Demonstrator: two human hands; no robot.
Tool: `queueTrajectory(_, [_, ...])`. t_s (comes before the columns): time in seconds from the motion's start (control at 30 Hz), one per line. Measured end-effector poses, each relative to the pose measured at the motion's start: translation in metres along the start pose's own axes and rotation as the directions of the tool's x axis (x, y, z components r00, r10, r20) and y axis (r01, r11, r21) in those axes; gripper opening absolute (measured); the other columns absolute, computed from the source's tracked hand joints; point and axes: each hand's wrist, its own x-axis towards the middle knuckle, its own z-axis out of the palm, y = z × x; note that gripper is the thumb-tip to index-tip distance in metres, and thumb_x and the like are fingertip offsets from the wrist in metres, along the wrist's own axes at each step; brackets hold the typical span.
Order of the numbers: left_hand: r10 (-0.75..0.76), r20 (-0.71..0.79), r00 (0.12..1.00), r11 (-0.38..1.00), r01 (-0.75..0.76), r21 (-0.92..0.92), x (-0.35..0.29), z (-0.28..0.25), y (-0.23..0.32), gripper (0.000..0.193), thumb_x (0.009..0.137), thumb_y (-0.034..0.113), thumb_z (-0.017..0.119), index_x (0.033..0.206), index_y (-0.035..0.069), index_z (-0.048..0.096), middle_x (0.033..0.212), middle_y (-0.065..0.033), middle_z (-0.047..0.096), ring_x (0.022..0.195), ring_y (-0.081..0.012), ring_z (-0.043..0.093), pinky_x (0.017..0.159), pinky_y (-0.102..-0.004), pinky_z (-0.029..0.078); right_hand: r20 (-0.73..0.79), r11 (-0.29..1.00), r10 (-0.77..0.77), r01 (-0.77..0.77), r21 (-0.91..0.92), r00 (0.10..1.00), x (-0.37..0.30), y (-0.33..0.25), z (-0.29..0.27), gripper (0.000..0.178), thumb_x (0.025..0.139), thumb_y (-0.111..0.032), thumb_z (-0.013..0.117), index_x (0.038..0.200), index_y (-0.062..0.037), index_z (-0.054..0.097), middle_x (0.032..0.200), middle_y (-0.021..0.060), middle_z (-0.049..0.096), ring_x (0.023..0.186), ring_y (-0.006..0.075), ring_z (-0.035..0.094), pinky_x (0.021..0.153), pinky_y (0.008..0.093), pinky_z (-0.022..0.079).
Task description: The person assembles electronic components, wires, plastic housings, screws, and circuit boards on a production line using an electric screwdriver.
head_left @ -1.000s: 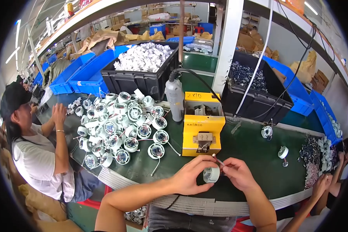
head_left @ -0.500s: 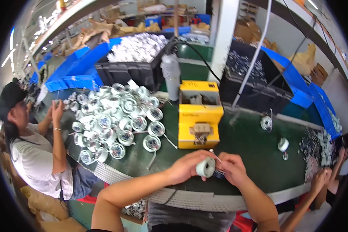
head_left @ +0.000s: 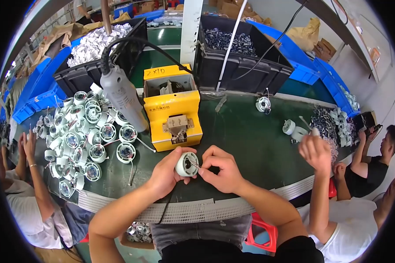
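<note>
My left hand [head_left: 166,172] grips a small white round plastic housing [head_left: 186,165] with its open side turned toward my right hand. My right hand [head_left: 219,170] pinches a thin wire at the housing's mouth. Both hands hover over the near edge of the dark green table [head_left: 250,144]. Just beyond them stands a yellow box-shaped machine [head_left: 173,109] with a metal clamp on its front.
A pile of several similar white round parts [head_left: 81,136] covers the table's left. A grey hanging power tool [head_left: 122,96] dangles beside the yellow machine. Black bins [head_left: 245,65] stand behind. One seated person is at my left, another at my right with a raised hand [head_left: 316,151].
The view has tilted down and drawn closer to the table. My hands have stayed together on the housing, which has turned so its opening faces my right hand.
</note>
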Motion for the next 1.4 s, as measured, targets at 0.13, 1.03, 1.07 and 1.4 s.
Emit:
queueTrajectory(0.13, [0.061, 0.048, 0.997, 0.996, -0.058, -0.068, 0.001, -0.008, -0.006, 0.038, 0.101, 0.03, 0.036, 0.128, 0.006, 0.047, 0.107, -0.0057, 0.058, 0.093, -0.0171, 0.06, 0.072, -0.0301, 0.05, -0.167, 0.996, 0.039, -0.051, -0.069, 0.985, -0.003, -0.003, 0.013, 0.007, 0.078, -0.001, 0.067, 0.077, -0.0009, 0.06, 0.084, 0.0065, 0.053, 0.075, 0.017, 0.056, 0.066, 0.0268, 0.045])
queueTrajectory(1.03, [0.39, 0.182, 0.903, 0.9, -0.332, -0.281, 0.002, -0.001, -0.019, 0.032, 0.096, 0.005, 0.044, 0.126, 0.007, 0.054, 0.146, -0.0092, 0.036, 0.127, -0.0238, 0.043, 0.105, -0.0414, 0.035, 0.059, 0.743, 0.38, -0.342, 0.576, 0.923, 0.005, -0.007, -0.007, 0.019, 0.087, -0.002, 0.063, 0.105, 0.0024, 0.064, 0.088, 0.0082, 0.065, 0.074, 0.0127, 0.063, 0.064, 0.0233, 0.052])
queueTrajectory(1.07, [0.385, 0.18, 0.905, 0.907, -0.334, -0.258, 0.002, -0.001, -0.016, 0.033, 0.096, 0.008, 0.044, 0.127, 0.01, 0.053, 0.145, -0.0092, 0.037, 0.128, -0.0256, 0.042, 0.105, -0.0426, 0.035, -0.013, 0.806, 0.287, -0.235, 0.544, 0.958, 0.005, -0.007, -0.005, 0.02, 0.088, -0.002, 0.062, 0.107, 0.0025, 0.065, 0.091, 0.0078, 0.063, 0.078, 0.0135, 0.064, 0.069, 0.0236, 0.053])
queueTrajectory(1.4, [0.295, 0.207, 0.933, 0.941, -0.246, -0.234, -0.002, 0.007, -0.014, 0.04, 0.096, 0.011, 0.041, 0.135, 0.003, 0.04, 0.14, -0.0142, 0.04, 0.129, -0.0235, 0.039, 0.107, -0.0396, 0.031, -0.158, 0.922, 0.323, -0.274, 0.273, 0.933, 0.0, -0.011, 0.0, 0.021, 0.083, -0.001, 0.068, 0.104, 0.0022, 0.065, 0.09, 0.0065, 0.066, 0.075, 0.0112, 0.064, 0.068, 0.0238, 0.053])
